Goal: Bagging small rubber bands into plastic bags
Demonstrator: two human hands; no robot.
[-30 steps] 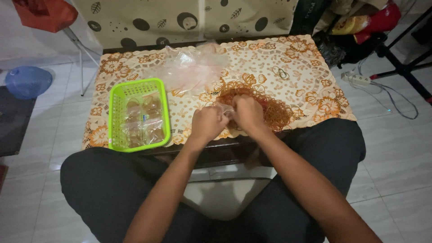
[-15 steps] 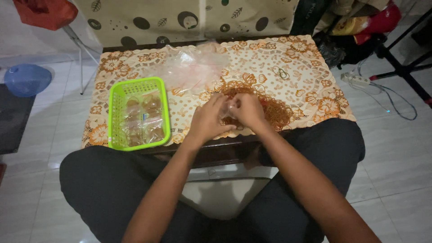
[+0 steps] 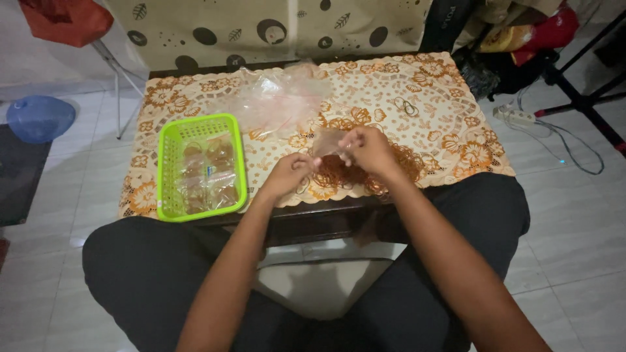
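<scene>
- While both hands worked close together a second ago, the left hand point(image 3: 290, 175) has now drawn slightly back, fingers loosely curled, seemingly empty.
- Right hand point(image 3: 368, 148) pinches a small clear bag point(image 3: 328, 141) near the bench's front edge.
- Green basket point(image 3: 171, 164) sits at the front left corner.

Small clear plastic bag point(image 3: 328, 141) above heaped orange rubber bands point(image 3: 365, 171).

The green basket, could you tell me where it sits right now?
In the head view the green basket sits on the left part of the patterned tablecloth, near its front edge, left of the left hand and below the heap of clear plastic bags.
</scene>
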